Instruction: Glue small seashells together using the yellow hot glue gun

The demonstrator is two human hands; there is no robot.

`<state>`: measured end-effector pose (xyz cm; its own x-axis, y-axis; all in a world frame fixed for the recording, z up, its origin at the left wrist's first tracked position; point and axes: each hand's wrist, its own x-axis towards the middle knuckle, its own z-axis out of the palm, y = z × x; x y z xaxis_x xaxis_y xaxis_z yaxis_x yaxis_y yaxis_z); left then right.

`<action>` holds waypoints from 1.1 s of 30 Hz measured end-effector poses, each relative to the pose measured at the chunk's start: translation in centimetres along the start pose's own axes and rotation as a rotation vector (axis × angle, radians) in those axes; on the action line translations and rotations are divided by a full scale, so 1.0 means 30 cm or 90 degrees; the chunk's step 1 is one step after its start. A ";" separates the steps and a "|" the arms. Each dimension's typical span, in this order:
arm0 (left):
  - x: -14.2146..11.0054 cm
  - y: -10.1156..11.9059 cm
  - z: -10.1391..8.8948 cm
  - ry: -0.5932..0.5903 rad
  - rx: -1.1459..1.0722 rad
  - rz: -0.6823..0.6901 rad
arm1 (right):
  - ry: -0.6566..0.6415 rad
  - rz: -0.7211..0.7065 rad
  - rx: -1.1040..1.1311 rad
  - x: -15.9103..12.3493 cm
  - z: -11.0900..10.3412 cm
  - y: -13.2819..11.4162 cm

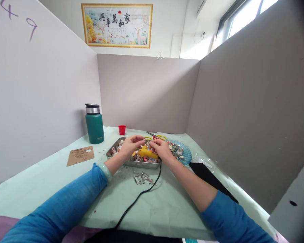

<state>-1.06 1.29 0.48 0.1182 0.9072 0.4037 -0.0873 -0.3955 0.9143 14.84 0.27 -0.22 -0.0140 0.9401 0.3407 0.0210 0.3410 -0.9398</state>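
Note:
My left hand and my right hand come close together above a metal tray of small shell-like pieces. Thumb and fingers of each are pinched, and something small and pale shows between them, too small to name. Below the hands a yellow hot glue gun lies across the tray, its black cord running to the table's front edge. In front of the tray lies a small heap of silvery metal clips or pins.
Right of the tray stands a blue plate of similar pieces, with scissors behind. A red cup, a green bottle and a brown card stand or lie left. A black flat sheet lies right. Grey panels enclose the table.

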 end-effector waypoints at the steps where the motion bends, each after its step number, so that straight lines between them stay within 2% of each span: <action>1: 0.000 0.001 -0.001 0.001 0.012 0.002 | 0.000 -0.001 0.001 0.000 0.001 0.000; 12: 0.003 -0.005 -0.002 -0.015 0.047 0.028 | -0.035 -0.048 -0.051 0.008 0.008 0.021; 19: 0.001 -0.003 -0.005 -0.022 0.064 0.014 | -0.039 -0.072 -0.075 0.004 0.008 0.029; 33: -0.001 -0.005 -0.006 -0.043 0.016 0.004 | -0.052 -0.060 -0.044 -0.003 0.006 0.022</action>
<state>-1.24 1.34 0.33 0.1837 0.8933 0.4102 -0.0632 -0.4057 0.9118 14.66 0.42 -0.88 -0.1004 0.9012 0.4216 0.0843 0.4300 -0.8989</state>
